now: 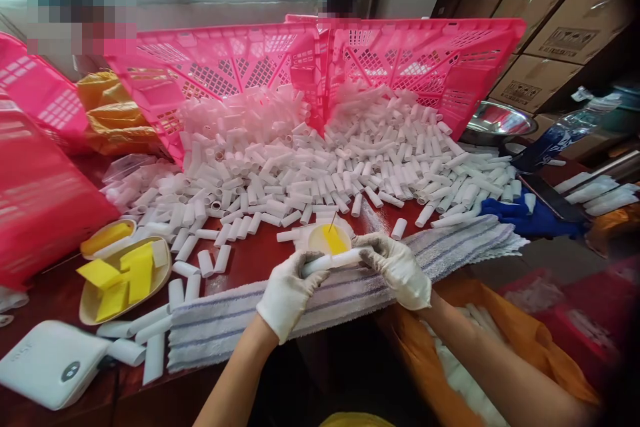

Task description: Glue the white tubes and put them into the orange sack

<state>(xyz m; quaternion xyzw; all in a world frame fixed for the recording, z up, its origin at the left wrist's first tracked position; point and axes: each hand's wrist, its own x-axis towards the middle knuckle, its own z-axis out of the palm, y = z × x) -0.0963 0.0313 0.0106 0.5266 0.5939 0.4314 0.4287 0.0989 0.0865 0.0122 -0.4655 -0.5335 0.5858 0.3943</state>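
Note:
Both my hands wear white gloves and hold one white tube (336, 260) between them, roughly level, above a striped towel (215, 327). My left hand (291, 290) grips its left end with the thumb and fingers closed round it. The right end is pinched by my right hand (397, 270). Just behind the tube sits a small round dish (316, 238) with a yellow piece (334, 239) and a thin stick in it. A large heap of white tubes (300, 167) spreads over the red table beyond.
Pink baskets (225, 60) stand tipped behind the heap. At left are a tray (167, 267) of yellow pieces and a white device (50, 363). A bottle (563, 137), a phone (550, 197) and a blue cloth (505, 209) lie right. Two people are beyond the baskets.

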